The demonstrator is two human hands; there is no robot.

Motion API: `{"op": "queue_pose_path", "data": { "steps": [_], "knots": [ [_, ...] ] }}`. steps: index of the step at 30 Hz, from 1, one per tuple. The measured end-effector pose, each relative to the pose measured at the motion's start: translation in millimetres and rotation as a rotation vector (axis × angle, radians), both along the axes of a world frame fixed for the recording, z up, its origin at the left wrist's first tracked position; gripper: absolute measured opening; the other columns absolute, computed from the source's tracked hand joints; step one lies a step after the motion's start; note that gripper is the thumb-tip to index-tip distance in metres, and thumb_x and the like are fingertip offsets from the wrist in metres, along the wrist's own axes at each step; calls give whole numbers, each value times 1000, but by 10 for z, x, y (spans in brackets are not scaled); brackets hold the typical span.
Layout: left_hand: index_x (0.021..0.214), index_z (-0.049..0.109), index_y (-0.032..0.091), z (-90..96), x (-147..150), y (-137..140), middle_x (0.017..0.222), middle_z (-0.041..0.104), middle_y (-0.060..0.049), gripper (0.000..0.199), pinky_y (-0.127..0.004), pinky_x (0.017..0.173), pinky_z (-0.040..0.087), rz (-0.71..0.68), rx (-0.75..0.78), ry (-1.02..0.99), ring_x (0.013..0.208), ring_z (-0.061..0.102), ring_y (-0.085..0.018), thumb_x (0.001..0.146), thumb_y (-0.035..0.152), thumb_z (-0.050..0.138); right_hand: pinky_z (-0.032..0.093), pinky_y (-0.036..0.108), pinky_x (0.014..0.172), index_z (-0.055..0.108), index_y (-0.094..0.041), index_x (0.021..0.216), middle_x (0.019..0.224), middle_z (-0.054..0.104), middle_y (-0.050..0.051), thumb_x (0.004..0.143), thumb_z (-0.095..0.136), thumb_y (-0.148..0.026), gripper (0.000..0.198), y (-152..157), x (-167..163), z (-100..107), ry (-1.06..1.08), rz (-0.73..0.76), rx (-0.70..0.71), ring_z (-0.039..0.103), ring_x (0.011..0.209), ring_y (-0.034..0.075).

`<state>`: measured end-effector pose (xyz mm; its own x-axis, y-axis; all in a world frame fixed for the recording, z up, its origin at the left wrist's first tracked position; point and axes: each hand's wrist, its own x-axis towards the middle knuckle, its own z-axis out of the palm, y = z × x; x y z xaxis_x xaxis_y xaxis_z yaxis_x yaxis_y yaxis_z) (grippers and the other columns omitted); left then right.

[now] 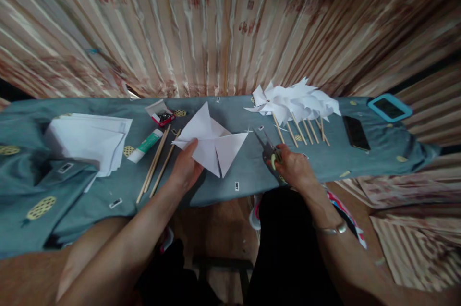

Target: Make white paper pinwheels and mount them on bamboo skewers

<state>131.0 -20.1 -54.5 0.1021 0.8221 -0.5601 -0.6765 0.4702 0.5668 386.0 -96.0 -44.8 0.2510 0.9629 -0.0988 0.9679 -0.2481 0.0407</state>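
My left hand [188,167] pinches the near left side of a white paper square [211,140], its thumb on top. Slits run from the paper's corners toward its middle, and the sheet is held above the cloth. To the right of it, my right hand [293,166] grips a pair of scissors [272,151] with pale green handles. Their blades point away from me and stand apart, clear of the paper. Beyond the scissors lie several white paper pinwheels [295,102] on wooden sticks, overlapping one another.
A blue-green cloth [223,195] covers the narrow table. On the left lie a stack of white paper [90,138], a green-and-white glue tube [146,146], loose wooden sticks [154,166] and a small red open box [161,115]. A black phone [356,133] and a blue-framed device [390,107] lie right.
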Motion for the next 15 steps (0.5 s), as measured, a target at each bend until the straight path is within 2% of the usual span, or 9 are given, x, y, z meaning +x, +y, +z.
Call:
{"op": "queue_pose_path", "data": {
  "steps": [4,7,11,15],
  "knots": [
    [98,67,18,-87,48,-60,81,75,-2,13,-28,82,60,-148,100,67,84,74,-20,85,18,69,50,31,68,61,-9,119,89,78,19,92,61,-30,34,49,-10,25,-121,17,-41,77,88,32],
    [95,68,15,-138,50,-77,86,76,-4,19,-33,89,58,-229,145,103,91,73,-22,78,17,76,49,30,67,62,-9,115,88,78,19,92,62,-30,31,73,-26,44,-189,13,-62,77,88,32],
    [96,68,15,-201,20,-63,86,76,-4,27,-39,88,59,-319,220,221,88,73,-24,72,22,80,48,29,67,61,-10,120,89,78,18,94,62,-34,35,89,-73,61,-219,21,-83,77,88,30],
    [94,68,16,-259,-60,-39,88,76,-6,32,-45,84,60,-402,306,353,89,73,-27,71,33,81,47,29,65,65,-13,112,89,78,17,95,62,-35,29,75,-108,70,-225,37,-83,76,86,28]
  ]
}}
